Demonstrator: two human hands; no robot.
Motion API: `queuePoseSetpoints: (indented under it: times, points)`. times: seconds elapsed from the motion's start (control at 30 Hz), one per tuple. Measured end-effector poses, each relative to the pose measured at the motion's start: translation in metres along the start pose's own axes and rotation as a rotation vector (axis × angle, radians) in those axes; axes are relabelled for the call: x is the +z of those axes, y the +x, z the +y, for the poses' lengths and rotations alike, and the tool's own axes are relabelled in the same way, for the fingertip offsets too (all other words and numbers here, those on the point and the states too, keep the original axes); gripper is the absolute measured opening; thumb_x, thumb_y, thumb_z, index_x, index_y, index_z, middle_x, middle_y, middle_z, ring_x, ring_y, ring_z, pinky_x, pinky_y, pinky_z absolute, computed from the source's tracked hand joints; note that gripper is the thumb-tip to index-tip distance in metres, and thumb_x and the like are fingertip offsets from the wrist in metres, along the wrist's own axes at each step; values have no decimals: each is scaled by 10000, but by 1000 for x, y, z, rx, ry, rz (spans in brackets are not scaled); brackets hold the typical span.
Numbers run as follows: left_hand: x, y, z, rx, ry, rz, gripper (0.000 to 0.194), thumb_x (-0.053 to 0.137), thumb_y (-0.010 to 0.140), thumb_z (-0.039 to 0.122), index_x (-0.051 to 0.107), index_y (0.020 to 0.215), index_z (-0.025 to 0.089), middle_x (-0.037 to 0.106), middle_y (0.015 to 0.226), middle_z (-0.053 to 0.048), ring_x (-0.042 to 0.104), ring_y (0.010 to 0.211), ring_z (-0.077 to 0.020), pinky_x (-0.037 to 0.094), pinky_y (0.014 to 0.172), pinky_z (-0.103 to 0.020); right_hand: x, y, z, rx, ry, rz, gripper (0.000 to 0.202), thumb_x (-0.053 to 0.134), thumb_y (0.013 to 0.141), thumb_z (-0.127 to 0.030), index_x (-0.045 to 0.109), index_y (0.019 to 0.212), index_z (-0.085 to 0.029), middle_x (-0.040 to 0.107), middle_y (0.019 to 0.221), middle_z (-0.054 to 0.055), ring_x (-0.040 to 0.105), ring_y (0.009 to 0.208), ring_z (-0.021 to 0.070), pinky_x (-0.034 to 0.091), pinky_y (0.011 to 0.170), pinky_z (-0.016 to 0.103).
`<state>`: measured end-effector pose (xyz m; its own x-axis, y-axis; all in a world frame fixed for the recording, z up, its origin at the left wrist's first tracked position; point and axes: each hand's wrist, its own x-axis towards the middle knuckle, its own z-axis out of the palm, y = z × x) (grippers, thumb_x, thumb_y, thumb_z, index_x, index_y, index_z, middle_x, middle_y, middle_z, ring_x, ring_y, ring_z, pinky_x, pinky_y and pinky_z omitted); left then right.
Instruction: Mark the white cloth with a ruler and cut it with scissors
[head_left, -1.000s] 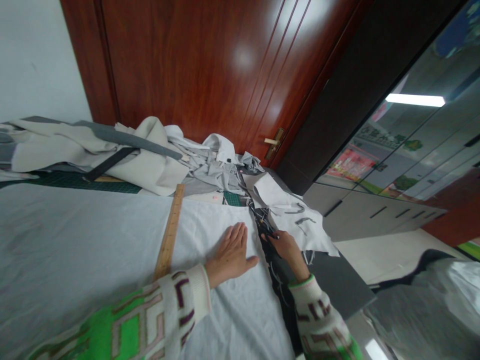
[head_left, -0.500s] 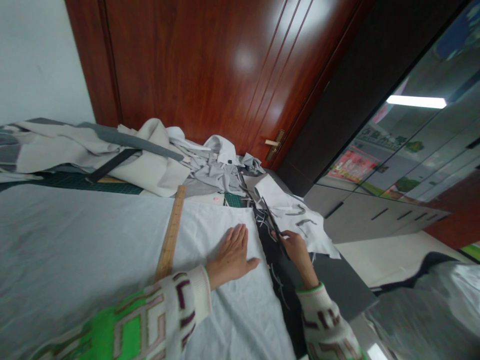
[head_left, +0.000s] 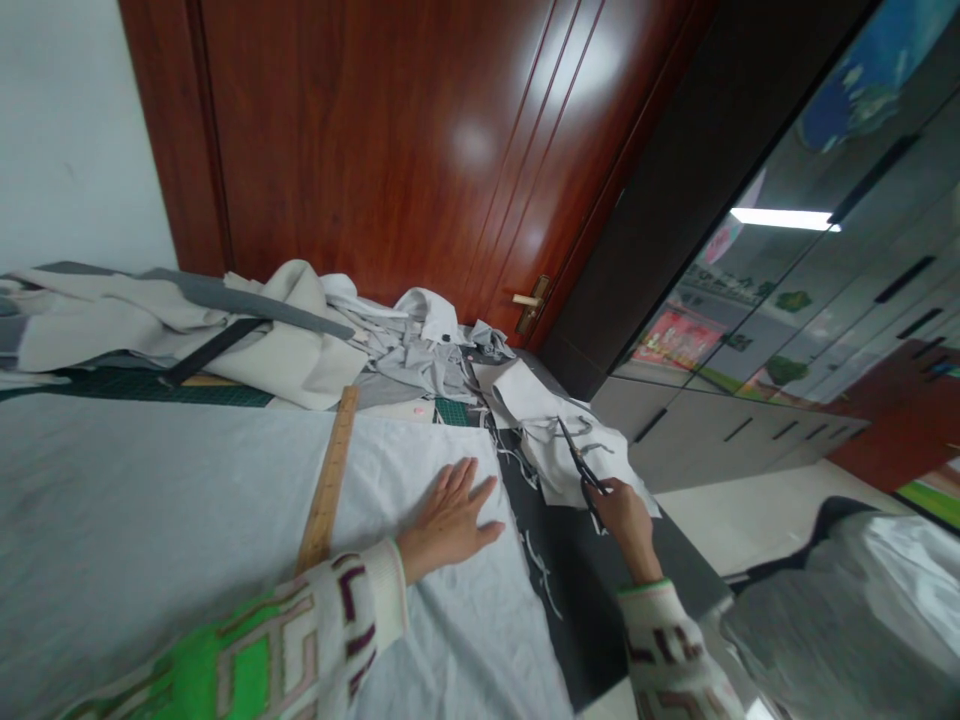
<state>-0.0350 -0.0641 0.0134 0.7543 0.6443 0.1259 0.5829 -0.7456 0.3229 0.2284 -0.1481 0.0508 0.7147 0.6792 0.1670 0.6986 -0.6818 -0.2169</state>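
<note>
1. Scissors [head_left: 577, 457], dark: above white scraps [head_left: 517, 392] at the tabletop's right side, blades pointing away from the person.
2. Right hand [head_left: 627, 518]: fingers wrapped about the scissors' handles.
3. Fabric sheet [head_left: 172, 480], pale grey: spread flat, its right edge beside a strip of dark tabletop [head_left: 581, 610] strewn with thread-like offcuts [head_left: 541, 570].
4. Left hand [head_left: 448, 525]: palm down on the sheet, fingers extended and loosely spread, grasping nothing.
5. Ruler [head_left: 328, 480], wooden: lying on the sheet, left of that hand.
6. Heaped cloth [head_left: 315, 350], cream and grey: along the far edge, before a reddish-brown door [head_left: 360, 130].
</note>
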Motion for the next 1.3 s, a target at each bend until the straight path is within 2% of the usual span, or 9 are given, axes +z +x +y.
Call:
queuePoseSetpoints:
  times: [0.17, 0.5, 0.7, 0.83, 0.93, 1.03, 1.13, 1.2, 1.3]
  points:
    - [2, -9, 7, 146, -35, -70, 779, 521, 875, 658, 364, 1502, 224, 230, 1612, -140, 110, 1506, -309, 111, 1217, -547, 6, -1, -5, 11, -12, -8, 387, 488, 954, -397, 680, 1170, -140, 750, 1088, 180, 702, 1032, 298, 479, 754, 321]
    - [14, -32, 38, 489, -302, -348, 1165, 471, 753, 846, 166, 1547, 50, 83, 1607, -215, 44, 1503, -332, 28, 1229, -526, 9, 2, -12, -27, -66, -42, 324, 515, 948, -316, 650, 1148, -100, 740, 1102, 192, 688, 1079, 302, 485, 797, 323]
    - [-17, -27, 48, 449, -411, -607, 1206, 546, 741, 799, 82, 1554, 39, 92, 1610, -189, 158, 1489, -310, 217, 1212, -444, 1, -5, -18, -17, -101, -26, 282, 494, 948, -266, 661, 1087, -86, 725, 1077, 239, 711, 1017, 314, 509, 781, 356]
    - [-49, -18, 33, 269, -207, -396, 982, 526, 847, 656, 170, 1549, 70, 160, 1601, -182, 200, 1481, -282, 242, 1201, -413, -10, -19, -16, -81, -82, 5, 291, 461, 968, -218, 630, 1162, -83, 693, 1144, 247, 686, 1075, 328, 514, 837, 382]
    - [-63, -9, 12, 133, -84, -312, 958, 481, 871, 639, 165, 1538, 28, 126, 1597, -232, 133, 1493, -305, 194, 1208, -453, -15, -44, -17, -240, -7, -19, 319, 418, 999, -230, 610, 1228, -119, 701, 1185, 183, 673, 1112, 266, 500, 910, 330]
    - [-65, -7, -5, 46, -14, -304, 1012, 527, 829, 647, 164, 1537, 22, 110, 1599, -248, 105, 1499, -317, 166, 1211, -471, -9, -82, -19, -497, 139, -107, 340, 398, 1016, -258, 604, 1272, -174, 687, 1269, 96, 632, 1182, 170, 454, 1001, 236]
    - [-57, -10, -14, 31, 34, -344, 1131, 632, 720, 689, 202, 1532, 31, 130, 1596, -249, 118, 1496, -340, 178, 1204, -501, 6, -112, -18, -810, 351, -226, 379, 426, 1001, -278, 568, 1349, -230, 625, 1372, 59, 544, 1296, 174, 416, 1081, 279]
    - [-50, -13, -16, 40, 57, -358, 1202, 657, 667, 724, 196, 1532, 26, 108, 1595, -254, 96, 1498, -356, 151, 1198, -547, 16, -117, -15, -784, 304, -190, 387, 476, 956, -200, 607, 1315, -259, 629, 1366, 57, 560, 1277, 229, 421, 1085, 368]
    - [-42, -15, -17, 54, 81, -347, 1211, 621, 669, 759, 172, 1541, 49, 72, 1599, -252, 66, 1501, -359, 113, 1188, -588, 21, -103, -6, -567, 182, -41, 364, 404, 948, -124, 701, 1156, -161, 714, 1176, 147, 655, 1098, 307, 466, 993, 463]
